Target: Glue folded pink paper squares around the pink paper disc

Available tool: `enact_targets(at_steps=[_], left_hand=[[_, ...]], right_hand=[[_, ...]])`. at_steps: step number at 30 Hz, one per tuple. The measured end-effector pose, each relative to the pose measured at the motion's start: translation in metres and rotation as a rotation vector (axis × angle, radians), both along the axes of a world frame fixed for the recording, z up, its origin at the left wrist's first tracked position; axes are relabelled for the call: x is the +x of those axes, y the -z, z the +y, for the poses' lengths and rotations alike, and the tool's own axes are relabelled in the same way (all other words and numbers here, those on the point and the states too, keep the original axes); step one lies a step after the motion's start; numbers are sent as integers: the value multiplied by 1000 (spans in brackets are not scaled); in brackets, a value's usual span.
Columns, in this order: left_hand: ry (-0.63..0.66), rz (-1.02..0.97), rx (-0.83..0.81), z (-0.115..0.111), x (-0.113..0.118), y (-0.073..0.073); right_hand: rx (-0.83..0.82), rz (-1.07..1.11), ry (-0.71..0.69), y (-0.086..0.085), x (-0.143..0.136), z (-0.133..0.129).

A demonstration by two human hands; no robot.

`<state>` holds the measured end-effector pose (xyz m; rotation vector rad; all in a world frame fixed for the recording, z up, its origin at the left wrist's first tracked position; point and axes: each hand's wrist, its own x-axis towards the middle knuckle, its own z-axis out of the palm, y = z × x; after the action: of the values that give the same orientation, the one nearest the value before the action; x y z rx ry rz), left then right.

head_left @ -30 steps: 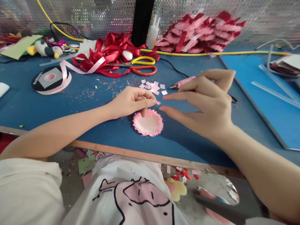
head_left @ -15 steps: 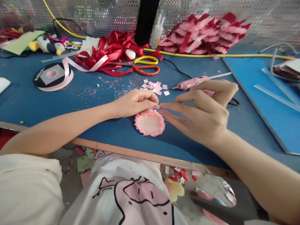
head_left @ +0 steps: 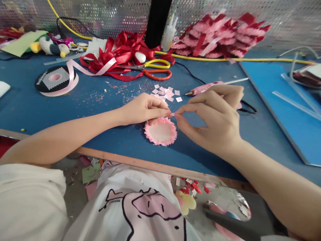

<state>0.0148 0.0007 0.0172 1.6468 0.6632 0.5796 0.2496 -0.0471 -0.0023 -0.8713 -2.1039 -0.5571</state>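
Observation:
A tiny pink ribbon piece spans the gap between my two hands. My left hand is closed, its thumb and fingertips pinching one end of that piece. At the other end, the thumb and forefinger of my right hand meet in a pinch. Just below the fingers lies an oval with a fluffy pink fringe and a pale flat middle; my left fingers overlap its upper edge. Small pale-pink ribbon squares are scattered behind my hands.
A pink glue gun lies behind my right hand. Scissors rest against tangled red ribbon. The ribbon spool is at left, a blue board at right. Pink-and-red fringed pieces are piled at the back near a bottle.
My right thumb and forefinger, apart before, have closed on the end of the pink ribbon piece. My left hand has barely moved, and the fringed oval stays in place.

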Motion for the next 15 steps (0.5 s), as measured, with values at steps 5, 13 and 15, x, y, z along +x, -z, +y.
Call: enact_targets(at_steps=[5,13,15], left_hand=[[-49,42,94,2,0,3],[39,318,483,3,-1,2],[76,367,489,2,-2,0]], right_hand=[[-69,-25,-17,-5,6,0],[-150,-224,-71,-5,6,0],[-166,-246,-65,-3,5,-1]])
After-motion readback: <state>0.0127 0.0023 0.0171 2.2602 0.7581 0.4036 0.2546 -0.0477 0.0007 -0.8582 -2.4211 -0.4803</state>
